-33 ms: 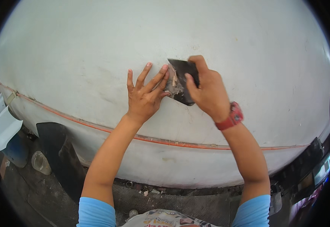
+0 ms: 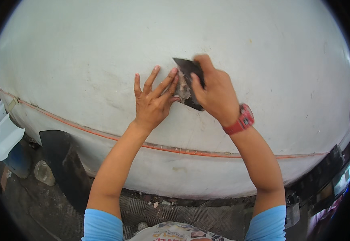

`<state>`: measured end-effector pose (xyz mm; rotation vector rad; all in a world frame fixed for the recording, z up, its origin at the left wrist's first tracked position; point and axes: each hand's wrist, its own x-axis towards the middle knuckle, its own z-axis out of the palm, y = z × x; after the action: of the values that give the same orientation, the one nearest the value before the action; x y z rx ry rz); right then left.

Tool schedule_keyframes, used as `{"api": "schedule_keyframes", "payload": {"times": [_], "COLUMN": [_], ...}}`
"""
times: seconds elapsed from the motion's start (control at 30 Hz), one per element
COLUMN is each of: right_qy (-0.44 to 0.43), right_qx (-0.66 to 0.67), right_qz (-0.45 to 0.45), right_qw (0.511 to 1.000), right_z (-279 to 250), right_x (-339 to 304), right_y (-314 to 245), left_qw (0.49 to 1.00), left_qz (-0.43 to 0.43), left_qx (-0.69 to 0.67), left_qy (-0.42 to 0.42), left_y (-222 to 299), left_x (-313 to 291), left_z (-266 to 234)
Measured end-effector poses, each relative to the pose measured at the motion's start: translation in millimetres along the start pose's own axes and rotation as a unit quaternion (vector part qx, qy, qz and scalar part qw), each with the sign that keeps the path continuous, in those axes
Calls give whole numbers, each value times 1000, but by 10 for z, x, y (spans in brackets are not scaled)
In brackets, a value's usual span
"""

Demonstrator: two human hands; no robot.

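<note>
A dark blade (image 2: 190, 70) is being gripped by the right hand (image 2: 219, 94); the left hand (image 2: 154, 101), fingers wide, is being braced, seemingly for steadiness, against the pale panel (image 2: 102, 44).

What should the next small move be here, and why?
Probably ease the black sheet slightly right, away from the left hand. The right hand holds the sheet close beside a rough grey patch, and the left hand's spread fingers crowd it from the other side; a little room would likely show the patch better.
</note>
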<state>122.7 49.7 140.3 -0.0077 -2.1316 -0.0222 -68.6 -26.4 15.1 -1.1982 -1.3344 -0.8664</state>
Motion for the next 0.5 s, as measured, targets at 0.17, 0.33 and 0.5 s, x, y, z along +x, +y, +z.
{"api": "schedule_keyframes", "payload": {"times": [0.17,0.33,0.5], "right_qy": [-30,-25,-30], "right_qx": [-6,3,-24], "right_qz": [-14,-20,-21], "right_qw": [999,999,999], "right_z": [-94,-6,-25], "right_x": [185,121,4], "right_y": [-18,-44,0], "left_qw": [1000,999,998], "left_qz": [-7,-29,-46], "left_qx": [26,-1,23], "left_qy": [-15,-24,-24], "left_y": [-46,23,-13], "left_x": [-1,-5,-44], "left_z": [-116,-38,-111]}}
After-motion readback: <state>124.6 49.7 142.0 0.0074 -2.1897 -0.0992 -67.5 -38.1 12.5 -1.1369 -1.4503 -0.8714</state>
